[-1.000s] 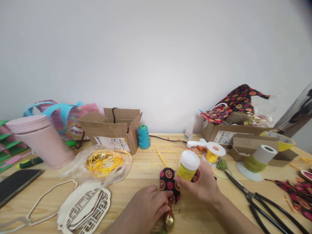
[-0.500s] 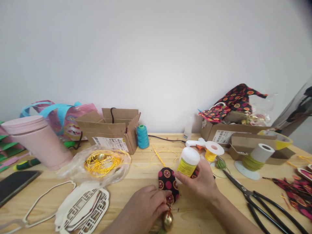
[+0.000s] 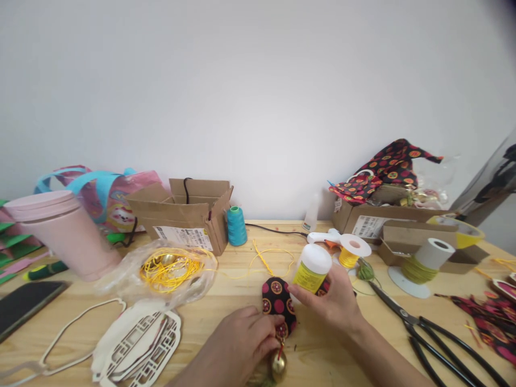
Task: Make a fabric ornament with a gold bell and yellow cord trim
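My right hand [image 3: 336, 303] is closed around a small white bottle [image 3: 311, 269] with a yellow label, held tilted just above the table. My left hand [image 3: 245, 338] has its fingers bent over the lower part of a black fabric-covered piece [image 3: 278, 301] patterned with pink and gold circles, keeping it against the table. From that piece's lower end hangs a gold bell [image 3: 278, 365] on a red cord, close to my left fingertips. More of the patterned fabric [image 3: 323, 287] shows behind my right fingers, mostly hidden. Beyond the piece, a yellow braided cord [image 3: 263, 258] lies on the wood.
Large black-handled scissors [image 3: 415, 320] lie on the right, near spools of yellow [image 3: 350, 252] and olive cord [image 3: 419, 269]. A white glue gun [image 3: 324, 236] sits behind. Cut-out wooden frames [image 3: 149, 344], a bag of yellow cord [image 3: 173, 269] and a pink tumbler [image 3: 66, 236] occupy the left.
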`<state>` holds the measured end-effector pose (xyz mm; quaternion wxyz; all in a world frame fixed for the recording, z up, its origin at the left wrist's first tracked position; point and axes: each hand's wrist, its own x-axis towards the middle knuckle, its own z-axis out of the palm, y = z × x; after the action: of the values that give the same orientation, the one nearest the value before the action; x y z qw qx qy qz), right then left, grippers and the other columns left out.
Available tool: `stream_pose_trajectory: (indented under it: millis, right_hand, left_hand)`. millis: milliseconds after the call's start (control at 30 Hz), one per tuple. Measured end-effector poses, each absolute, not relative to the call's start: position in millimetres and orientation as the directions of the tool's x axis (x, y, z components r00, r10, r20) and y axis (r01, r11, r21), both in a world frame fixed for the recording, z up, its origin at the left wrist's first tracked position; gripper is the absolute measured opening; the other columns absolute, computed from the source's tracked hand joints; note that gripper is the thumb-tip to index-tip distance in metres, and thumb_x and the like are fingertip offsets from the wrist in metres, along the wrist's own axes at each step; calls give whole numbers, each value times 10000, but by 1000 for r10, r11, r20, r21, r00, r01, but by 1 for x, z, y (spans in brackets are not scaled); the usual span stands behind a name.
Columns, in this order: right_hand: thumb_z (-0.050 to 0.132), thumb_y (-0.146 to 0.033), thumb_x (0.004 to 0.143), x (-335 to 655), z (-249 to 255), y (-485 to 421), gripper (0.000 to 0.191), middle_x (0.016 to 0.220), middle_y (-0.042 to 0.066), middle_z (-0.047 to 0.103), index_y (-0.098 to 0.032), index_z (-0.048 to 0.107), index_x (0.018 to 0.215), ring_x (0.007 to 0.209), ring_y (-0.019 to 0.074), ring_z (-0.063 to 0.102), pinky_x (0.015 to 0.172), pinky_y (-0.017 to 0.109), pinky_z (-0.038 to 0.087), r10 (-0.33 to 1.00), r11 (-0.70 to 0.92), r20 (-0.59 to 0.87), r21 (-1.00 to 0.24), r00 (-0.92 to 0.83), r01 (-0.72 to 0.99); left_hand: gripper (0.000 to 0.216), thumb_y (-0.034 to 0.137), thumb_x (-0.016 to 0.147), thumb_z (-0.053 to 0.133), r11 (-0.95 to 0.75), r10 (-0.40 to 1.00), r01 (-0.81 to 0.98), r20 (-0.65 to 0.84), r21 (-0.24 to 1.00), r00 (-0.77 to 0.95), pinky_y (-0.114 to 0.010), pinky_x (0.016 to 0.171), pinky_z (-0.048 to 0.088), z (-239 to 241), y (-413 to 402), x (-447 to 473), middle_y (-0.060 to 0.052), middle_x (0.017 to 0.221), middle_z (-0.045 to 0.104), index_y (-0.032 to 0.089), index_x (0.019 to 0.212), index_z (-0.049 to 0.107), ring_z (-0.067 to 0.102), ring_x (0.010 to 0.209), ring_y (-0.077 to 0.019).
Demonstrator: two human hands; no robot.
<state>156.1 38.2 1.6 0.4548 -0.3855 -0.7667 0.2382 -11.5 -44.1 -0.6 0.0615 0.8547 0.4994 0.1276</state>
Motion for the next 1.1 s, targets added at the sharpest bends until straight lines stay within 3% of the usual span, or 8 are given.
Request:
stream_pose_trajectory:
  millis: [233,467,633,800,1100]
  right_hand:
    - [642,-402,611,156,4,39,281,550,-21,487,-204,443,598,504,134,444,441,243,359,823,567,495,-741,-277,359]
    - [637,-406,610,159,-1,43,270,609,17,551,-184,493,664,541,158,495,449,257,386,905,423,388,-866,-176,267]
    - [636,-414,617,157,0,42,281,560,-8,506,-195,459,621,505,138,463,427,243,367,872,482,412,-816,-263,319]
    - [624,-421,629,159,0,42,281,596,9,523,-198,453,629,564,160,481,479,265,392,843,538,486,-757,-231,370]
    - [634,-421,616,157,-1,42,310,542,-28,454,-195,423,599,493,118,415,431,239,345,815,579,514,-726,-265,370]
  left_hand:
    - [236,202,805,461,-481,877,842,136,244,461,-236,605,484,1,-44,-12,-54,768,671,143,1003,575,595,702,-159]
    - [228,209,803,466,-492,870,836,173,241,462,-232,612,484,-2,-44,-13,-51,788,677,156,999,570,597,710,-156]
    - [223,202,802,466,-488,873,834,172,259,457,-232,613,483,-2,-44,-13,-53,789,676,155,992,573,596,711,-156]
    - [222,208,805,463,-499,866,823,186,273,464,-222,609,480,-1,-43,-13,-44,780,677,160,991,573,595,702,-149]
    - [217,157,796,468,-529,846,819,214,224,488,-228,582,493,-1,-44,-14,-42,732,667,141,985,575,595,673,-151]
